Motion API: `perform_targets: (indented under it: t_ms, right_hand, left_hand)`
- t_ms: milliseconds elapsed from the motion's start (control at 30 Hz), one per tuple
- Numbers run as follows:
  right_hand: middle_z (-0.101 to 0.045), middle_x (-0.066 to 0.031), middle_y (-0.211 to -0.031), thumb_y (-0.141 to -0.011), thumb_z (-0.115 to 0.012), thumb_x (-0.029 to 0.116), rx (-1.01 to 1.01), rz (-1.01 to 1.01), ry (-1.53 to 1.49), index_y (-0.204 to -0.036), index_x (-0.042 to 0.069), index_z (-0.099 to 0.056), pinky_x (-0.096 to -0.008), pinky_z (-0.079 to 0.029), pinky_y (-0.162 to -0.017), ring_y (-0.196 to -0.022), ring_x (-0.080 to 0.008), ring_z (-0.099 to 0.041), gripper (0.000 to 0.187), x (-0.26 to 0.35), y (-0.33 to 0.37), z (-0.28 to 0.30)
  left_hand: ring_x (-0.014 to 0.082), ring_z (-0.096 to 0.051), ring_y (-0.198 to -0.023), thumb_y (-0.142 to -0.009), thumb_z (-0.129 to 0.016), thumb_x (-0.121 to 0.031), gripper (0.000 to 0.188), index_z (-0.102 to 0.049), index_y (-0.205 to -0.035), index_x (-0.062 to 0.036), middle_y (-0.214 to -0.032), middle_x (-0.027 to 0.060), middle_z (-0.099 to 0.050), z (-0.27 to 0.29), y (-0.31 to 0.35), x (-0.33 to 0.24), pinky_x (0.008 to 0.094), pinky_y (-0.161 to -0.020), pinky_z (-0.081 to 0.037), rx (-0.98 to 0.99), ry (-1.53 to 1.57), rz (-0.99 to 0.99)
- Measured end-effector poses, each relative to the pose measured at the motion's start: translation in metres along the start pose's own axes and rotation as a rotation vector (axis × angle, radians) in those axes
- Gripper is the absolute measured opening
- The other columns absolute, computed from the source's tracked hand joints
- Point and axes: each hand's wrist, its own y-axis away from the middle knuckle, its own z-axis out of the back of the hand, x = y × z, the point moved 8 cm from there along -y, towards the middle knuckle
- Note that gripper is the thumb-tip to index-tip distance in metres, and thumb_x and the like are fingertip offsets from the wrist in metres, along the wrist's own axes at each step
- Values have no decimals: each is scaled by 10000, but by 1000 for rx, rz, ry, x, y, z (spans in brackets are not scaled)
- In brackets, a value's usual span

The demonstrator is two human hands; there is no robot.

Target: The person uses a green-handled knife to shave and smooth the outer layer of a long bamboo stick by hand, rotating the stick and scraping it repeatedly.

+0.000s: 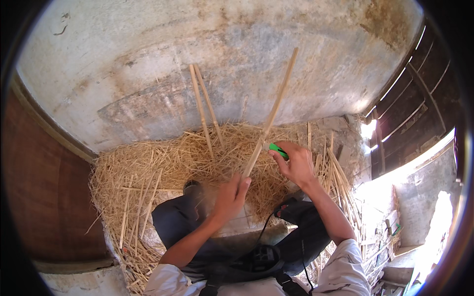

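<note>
Closest to the lens, the left hand [228, 197] has its fingers clenched on the low end of 1 long cane strip [271, 113], rising up-right past the right hand [295, 163] gripping a green tool [278, 150] beside it.

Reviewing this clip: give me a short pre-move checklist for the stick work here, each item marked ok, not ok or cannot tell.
1. Left hand grips the lower end of the long stick: ok.
2. Right hand holds the green-handled tool: ok.
3. Tool meets the stick beside the right hand: cannot tell, the blade is hidden.
4. Left fingers sit apart from the tool: ok, they are lower down the stick.
5. Upper end of the stick is free, against the grey wall only in view: ok.
6. Two spare sticks lean clear of the hands: ok.
</note>
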Motion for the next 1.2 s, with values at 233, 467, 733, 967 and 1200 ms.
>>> perform_targets:
  t_ms: [233, 467, 733, 967, 1200]
  right_hand:
    - [-777, -130, -953, -996, -763, 317, 65, 21, -58, -1117, 78, -779, -437, -584, -663, -746, -353, -745, 268, 4, 10, -11]
    - [-801, -123, -998, -958, -810, 270, 123, 82, -19, -1083, 80, -785, -409, -608, -664, -756, -329, -770, 229, 22, 18, -24]
    - [-804, -106, -992, -949, -821, 293, 63, 81, 23, -1091, 87, -797, -398, -601, -632, -720, -322, -765, 251, 24, 15, -18]
    - [-787, -88, -911, -983, -782, 355, -2, 103, 66, -1102, 120, -795, -403, -576, -576, -669, -294, -746, 264, 17, 13, -13]
    - [-795, -127, -943, -998, -764, 326, -29, -5, 20, -1123, 80, -798, -409, -591, -669, -734, -323, -759, 278, 1, -1, 5]
  left_hand:
    - [157, -438, -546, -1110, -638, -347, 346, -611, -1012, -16, -623, 83, -484, -4, -3, 14, 396, -542, -358, -15, 139, -1]
    - [79, -451, -609, -1092, -669, -244, 275, -588, -971, -10, -659, 39, -513, 4, -2, 1, 319, -546, -374, -41, 10, -26]
    - [92, -430, -588, -1095, -661, -237, 279, -588, -970, 1, -634, 61, -496, 8, 0, -6, 343, -533, -361, -65, -17, -36]
    - [205, -472, -513, -1100, -653, -276, 305, -568, -973, -11, -607, 123, -500, 6, -1, -7, 403, -515, -358, -50, -22, -29]
    - [225, -485, -496, -1104, -646, -301, 320, -572, -1008, -5, -607, 136, -515, 4, 3, -11, 409, -514, -364, -23, -7, -14]
